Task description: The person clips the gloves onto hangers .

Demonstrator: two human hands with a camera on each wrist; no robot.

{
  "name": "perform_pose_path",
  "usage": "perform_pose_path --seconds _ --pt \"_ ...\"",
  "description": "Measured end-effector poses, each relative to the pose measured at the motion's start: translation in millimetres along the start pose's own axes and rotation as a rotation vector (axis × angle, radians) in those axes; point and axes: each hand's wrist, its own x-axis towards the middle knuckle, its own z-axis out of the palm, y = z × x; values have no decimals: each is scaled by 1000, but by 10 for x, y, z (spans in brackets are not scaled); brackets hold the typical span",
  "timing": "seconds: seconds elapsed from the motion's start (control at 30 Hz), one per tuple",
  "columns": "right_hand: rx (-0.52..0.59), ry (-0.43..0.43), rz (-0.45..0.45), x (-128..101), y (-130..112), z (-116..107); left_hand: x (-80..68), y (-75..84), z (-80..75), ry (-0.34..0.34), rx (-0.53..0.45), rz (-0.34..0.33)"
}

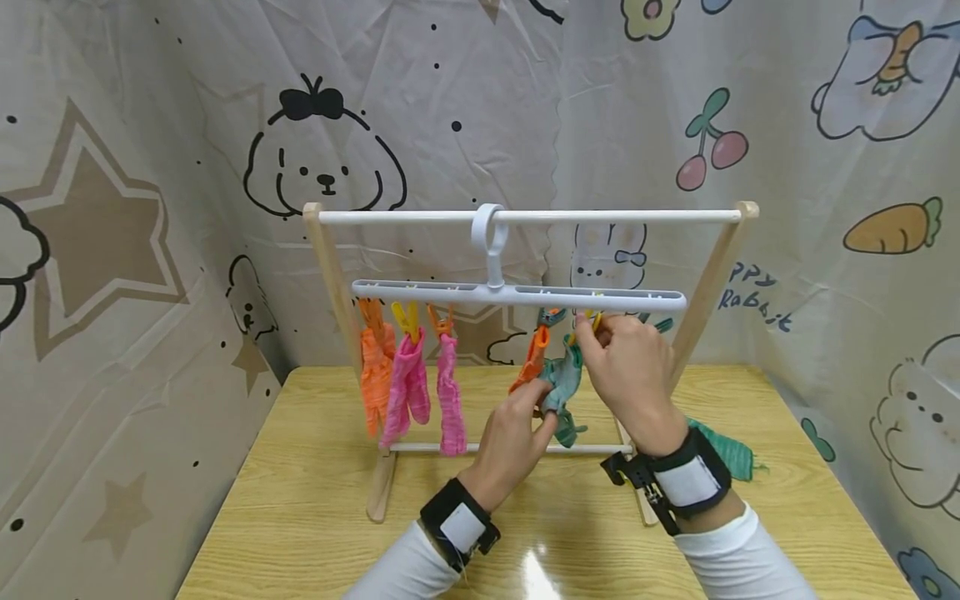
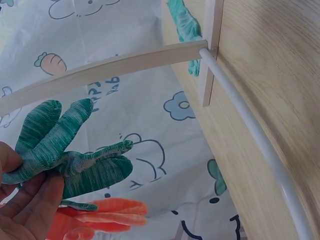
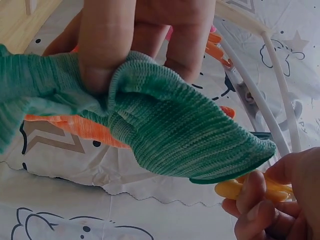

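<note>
A white clip hanger point(image 1: 517, 293) hangs from the top rod of a small wooden drying rack point(image 1: 525, 217). My left hand point(image 1: 536, 410) grips a green sock point(image 1: 561, 385) and holds it up below the hanger's right half. In the right wrist view its fingers point(image 3: 107, 40) pinch the bunched green sock point(image 3: 175, 130). My right hand point(image 1: 592, 329) pinches a yellow clip point(image 3: 235, 190) right at the sock's open edge. An orange sock point(image 1: 534, 354) hangs just left of the green one. In the left wrist view the green sock point(image 2: 70, 155) lies against my left hand point(image 2: 25, 200).
Farther left on the hanger hang an orange sock point(image 1: 375, 375) and two pink socks point(image 1: 408, 387). A second green sock point(image 1: 723, 450) lies on the wooden table point(image 1: 315, 492) behind my right wrist. Printed cloth walls close in the back and both sides.
</note>
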Motion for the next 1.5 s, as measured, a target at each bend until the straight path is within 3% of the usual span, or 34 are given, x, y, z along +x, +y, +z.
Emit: perform_pose_path --seconds 1.5 --pt "32 -16 16 -21 27 25 136 112 -73 20 13 17"
